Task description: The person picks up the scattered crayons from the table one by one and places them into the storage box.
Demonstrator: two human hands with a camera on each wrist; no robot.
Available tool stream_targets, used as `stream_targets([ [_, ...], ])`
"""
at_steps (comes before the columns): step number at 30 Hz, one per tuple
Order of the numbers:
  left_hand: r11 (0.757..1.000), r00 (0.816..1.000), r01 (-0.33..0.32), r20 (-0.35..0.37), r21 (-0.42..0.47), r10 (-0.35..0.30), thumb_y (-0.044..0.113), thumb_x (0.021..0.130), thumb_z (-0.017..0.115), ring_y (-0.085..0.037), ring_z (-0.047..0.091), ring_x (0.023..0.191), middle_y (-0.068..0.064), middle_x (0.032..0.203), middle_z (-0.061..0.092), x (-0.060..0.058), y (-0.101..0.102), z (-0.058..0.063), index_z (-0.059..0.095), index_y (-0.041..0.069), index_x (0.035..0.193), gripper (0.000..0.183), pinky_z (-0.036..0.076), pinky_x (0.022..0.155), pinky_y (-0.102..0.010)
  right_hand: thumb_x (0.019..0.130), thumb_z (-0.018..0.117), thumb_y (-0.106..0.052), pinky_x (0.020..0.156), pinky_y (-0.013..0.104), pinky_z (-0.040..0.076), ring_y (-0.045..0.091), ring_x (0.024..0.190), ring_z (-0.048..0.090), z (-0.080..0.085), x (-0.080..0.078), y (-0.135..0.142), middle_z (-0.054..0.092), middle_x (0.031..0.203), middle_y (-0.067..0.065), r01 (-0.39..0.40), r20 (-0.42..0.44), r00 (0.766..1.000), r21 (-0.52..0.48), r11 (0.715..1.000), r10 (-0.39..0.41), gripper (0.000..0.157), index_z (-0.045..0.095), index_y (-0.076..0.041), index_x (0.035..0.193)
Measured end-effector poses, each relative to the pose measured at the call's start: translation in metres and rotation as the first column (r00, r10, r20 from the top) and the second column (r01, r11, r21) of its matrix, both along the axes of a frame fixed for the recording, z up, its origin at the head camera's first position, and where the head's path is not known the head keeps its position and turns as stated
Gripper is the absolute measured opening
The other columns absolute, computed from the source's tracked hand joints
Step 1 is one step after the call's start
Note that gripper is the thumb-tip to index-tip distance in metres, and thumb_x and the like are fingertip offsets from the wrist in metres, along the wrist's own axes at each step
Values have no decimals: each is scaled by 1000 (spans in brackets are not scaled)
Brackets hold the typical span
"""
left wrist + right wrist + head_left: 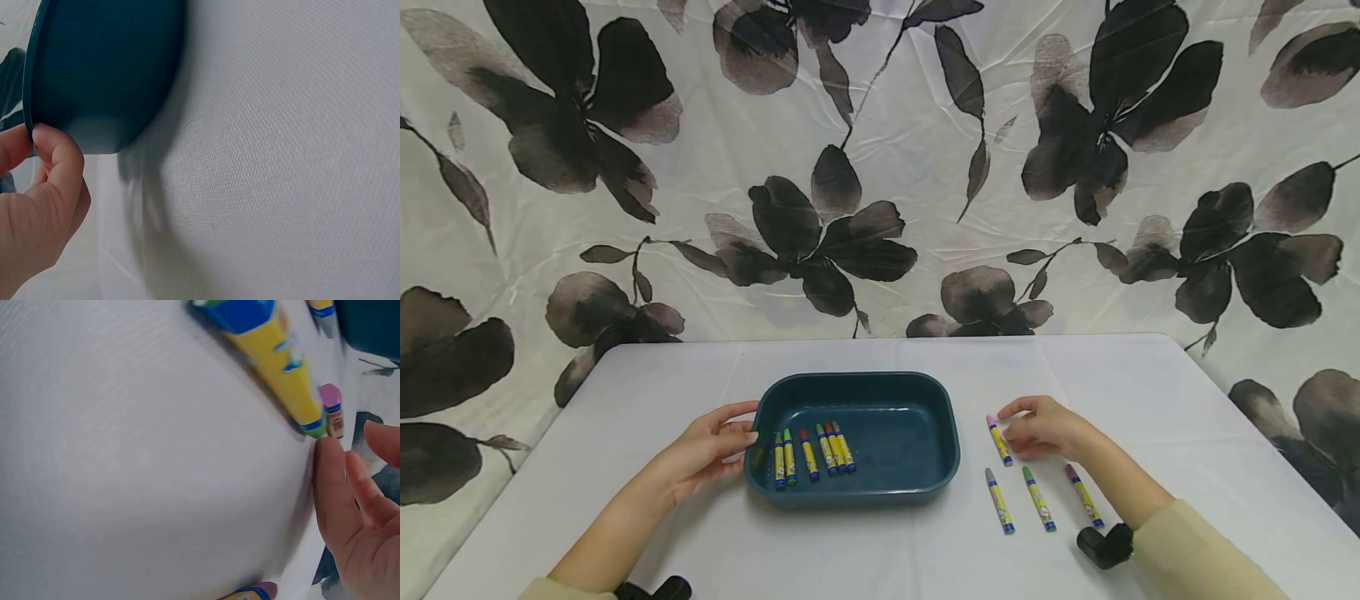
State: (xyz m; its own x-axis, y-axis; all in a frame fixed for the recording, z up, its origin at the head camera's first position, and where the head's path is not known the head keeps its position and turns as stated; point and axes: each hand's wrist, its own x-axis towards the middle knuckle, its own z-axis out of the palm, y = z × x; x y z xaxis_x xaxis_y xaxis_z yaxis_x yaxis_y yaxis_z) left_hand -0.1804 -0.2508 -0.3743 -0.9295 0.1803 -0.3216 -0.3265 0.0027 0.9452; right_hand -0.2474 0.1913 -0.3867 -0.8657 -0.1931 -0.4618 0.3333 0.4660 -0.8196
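Note:
A dark teal tray (895, 483) rests on the white table, with several yellow-wrapped crayons (808, 457) lying in its left half. My left hand (711, 450) grips the tray's left rim; the left wrist view shows the rim (28, 81) pinched between thumb and fingers. Right of the tray, my right hand (1045, 429) is beside a pink crayon (998, 440), its thumb and fingers apart in the right wrist view with nothing seen between them. Nearer the front lie a grey crayon (999, 502), a green crayon (1039, 500) and a purple crayon (1085, 497).
White cloth covers the table (865, 558). Behind it hangs a floral curtain (925, 167). Black wrist-worn devices (1105, 546) show at both forearms, the right one close to the purple crayon.

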Motion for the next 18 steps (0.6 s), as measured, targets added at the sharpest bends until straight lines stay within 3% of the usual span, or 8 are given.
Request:
stream_targets([
  [8, 997, 998, 49, -39, 57, -47, 9, 88, 62, -11, 56, 83, -5, 101, 52, -3, -5, -6, 27, 0, 142, 64, 51, 70, -23, 79, 67, -1, 56, 23, 49, 16, 60, 55, -4, -1, -6, 57, 84, 11, 5, -42, 999, 84, 996, -2, 37, 56, 2, 115],
  [18, 1000, 1000, 13, -8, -11, -13, 4, 91, 55, -9, 55, 82, -3, 101, 51, -1, 0, -3, 19, -1, 145, 65, 50, 67, -23, 74, 75, -3, 53, 22, 48, 16, 55, 54, -6, 1, -19, 55, 77, 11, 9, -118, 993, 258, 966, 22, 39, 58, -3, 109],
])
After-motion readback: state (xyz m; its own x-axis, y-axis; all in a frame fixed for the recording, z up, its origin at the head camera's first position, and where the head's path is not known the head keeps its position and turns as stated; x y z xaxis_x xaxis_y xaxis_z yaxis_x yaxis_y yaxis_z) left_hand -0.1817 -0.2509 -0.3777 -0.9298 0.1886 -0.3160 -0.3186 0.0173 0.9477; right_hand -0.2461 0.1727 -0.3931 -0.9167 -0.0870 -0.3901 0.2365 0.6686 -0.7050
